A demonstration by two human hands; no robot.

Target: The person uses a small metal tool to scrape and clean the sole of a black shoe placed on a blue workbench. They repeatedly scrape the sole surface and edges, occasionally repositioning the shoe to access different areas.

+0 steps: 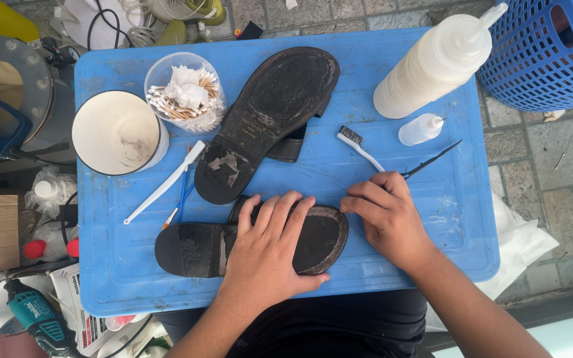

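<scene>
Sandal (187,248) lies sole-up on the blue counter (445,219), nearest the person. Left hand (270,248) flat on it, fingers spread, pinning not gripping. Right hand (386,215) loosely curled, fingertips at sandal's toe edge. Risk: sandal skidding if downward pressure eases.

A scuffed, matt black rubber sole (253,248) is lying at lower centre on a scratched, smooth blue plastic lid (452,219); a glossy translucent plastic bottle (432,66) is sitting upper right beside a woven plastic basket (538,59).
</scene>
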